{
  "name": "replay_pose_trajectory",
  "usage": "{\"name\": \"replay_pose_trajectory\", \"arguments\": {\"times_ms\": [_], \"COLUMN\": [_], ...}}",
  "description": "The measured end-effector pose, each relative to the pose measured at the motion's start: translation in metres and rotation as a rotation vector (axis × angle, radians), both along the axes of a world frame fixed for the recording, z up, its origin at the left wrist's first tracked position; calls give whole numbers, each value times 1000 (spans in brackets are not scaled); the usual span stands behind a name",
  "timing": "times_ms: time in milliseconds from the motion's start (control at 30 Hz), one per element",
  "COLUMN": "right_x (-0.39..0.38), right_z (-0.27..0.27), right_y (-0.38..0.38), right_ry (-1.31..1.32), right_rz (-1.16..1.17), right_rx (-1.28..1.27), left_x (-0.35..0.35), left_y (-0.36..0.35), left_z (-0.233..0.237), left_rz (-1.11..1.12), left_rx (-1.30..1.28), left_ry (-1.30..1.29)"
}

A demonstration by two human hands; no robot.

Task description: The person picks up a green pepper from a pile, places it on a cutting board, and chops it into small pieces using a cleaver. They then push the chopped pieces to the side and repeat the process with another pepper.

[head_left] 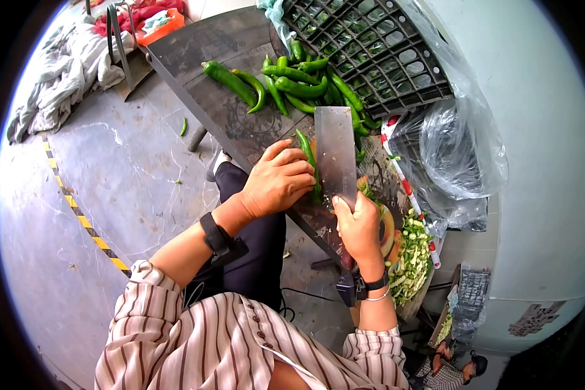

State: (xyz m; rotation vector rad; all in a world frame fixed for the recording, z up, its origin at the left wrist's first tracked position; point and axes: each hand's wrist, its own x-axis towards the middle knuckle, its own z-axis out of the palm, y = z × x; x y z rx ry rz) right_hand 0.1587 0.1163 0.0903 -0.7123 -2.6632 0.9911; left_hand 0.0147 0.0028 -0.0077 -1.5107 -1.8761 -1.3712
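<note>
A wide cleaver [337, 146] is gripped by its handle in my right hand [359, 227], the blade pointing away from me over the dark table [195, 58]. My left hand [281, 177] is curled over a single green chili pepper [307, 155] just left of the blade, its fingers closed against it. Beyond the blade lies a heap of whole green chili peppers [296, 83]. Chopped pepper pieces [409, 263] are piled to the right of my right hand. A round board, partly hidden by that hand, shows beside the pile.
A black plastic crate [377, 55] stands at the table's far right, with clear plastic bags [458, 146] beside it. Rumpled cloth [65, 78] and an orange tray [159, 27] are at upper left. Yellow-black tape [84, 221] marks the floor. Another person [445, 370] works at lower right.
</note>
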Motion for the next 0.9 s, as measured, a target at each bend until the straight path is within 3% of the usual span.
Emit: {"name": "replay_pose_trajectory", "arguments": {"times_ms": [900], "right_x": [-8], "right_z": [5], "right_y": [3], "right_ry": [-62], "right_rz": [19], "right_rx": [-15], "left_x": [2], "left_y": [0], "left_z": [1], "left_rz": [11], "left_rx": [-24], "left_ry": [-10]}}
